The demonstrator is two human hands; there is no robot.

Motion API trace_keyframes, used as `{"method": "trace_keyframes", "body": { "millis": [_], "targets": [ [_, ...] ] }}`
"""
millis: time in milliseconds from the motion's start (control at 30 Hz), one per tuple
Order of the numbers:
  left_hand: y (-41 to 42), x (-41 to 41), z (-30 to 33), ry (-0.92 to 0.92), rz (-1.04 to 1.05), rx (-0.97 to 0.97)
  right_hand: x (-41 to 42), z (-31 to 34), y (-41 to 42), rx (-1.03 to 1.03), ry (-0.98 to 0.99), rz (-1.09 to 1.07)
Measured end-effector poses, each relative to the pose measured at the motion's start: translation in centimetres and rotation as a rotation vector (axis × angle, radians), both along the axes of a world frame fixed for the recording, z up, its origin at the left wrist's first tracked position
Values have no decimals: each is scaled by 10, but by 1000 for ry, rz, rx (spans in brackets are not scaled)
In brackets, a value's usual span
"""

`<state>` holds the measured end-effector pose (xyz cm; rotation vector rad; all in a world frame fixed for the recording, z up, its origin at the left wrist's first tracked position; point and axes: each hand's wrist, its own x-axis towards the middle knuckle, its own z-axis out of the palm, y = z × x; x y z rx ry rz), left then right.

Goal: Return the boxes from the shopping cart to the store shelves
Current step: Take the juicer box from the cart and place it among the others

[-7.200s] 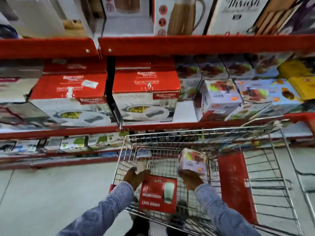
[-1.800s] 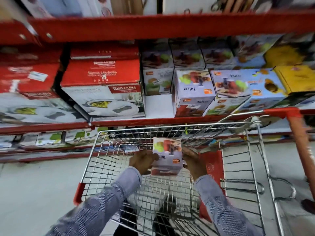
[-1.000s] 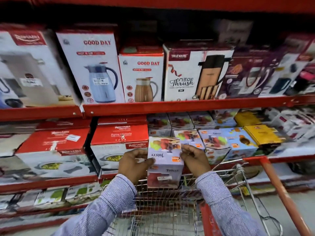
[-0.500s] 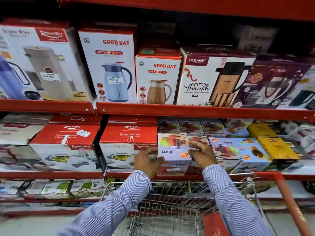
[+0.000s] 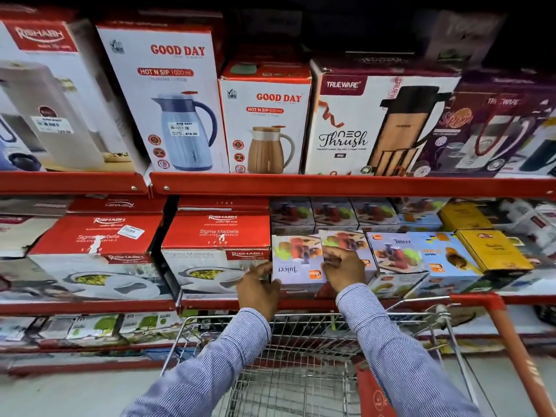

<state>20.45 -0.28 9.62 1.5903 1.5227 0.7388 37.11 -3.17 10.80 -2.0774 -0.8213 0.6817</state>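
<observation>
A white juicer box (image 5: 296, 263) with fruit pictures stands on the middle shelf (image 5: 90, 307), in the gap between a red-topped casserole box (image 5: 216, 245) and a row of matching juicer boxes (image 5: 397, 254). My left hand (image 5: 258, 288) is at its lower left edge, fingers against the side. My right hand (image 5: 344, 267) grips its right side, fingers curled over the top corner. Below my arms is the wire shopping cart (image 5: 301, 319); the part of its basket that shows holds no box.
The upper shelf (image 5: 331, 185) carries tall flask and jug boxes. A second casserole box (image 5: 96, 251) sits further left, yellow boxes (image 5: 493, 251) to the right. The cart's red handle (image 5: 511, 341) runs down the right side. Flat packs lie on the low shelf (image 5: 90, 326).
Both hands lifted the juicer box out of the cart and pushed it forward into the gap on the middle shelf. My view rose from the cart to the shelves.
</observation>
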Motion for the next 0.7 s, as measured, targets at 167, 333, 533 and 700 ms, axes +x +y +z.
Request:
{"method": "trace_keyframes", "body": {
  "millis": [167,333,533,700],
  "targets": [
    [3,5,-1,13,51,-13,2,0,12,-179,-246,152],
    [7,6,-5,-66,120,-45,-5,9,28,-454,-534,347],
    [14,10,-7,-211,259,-201,5,19,44,-724,-826,634],
    [18,10,-12,-265,347,-317,22,17,60,-609,-871,762]
  ]
}}
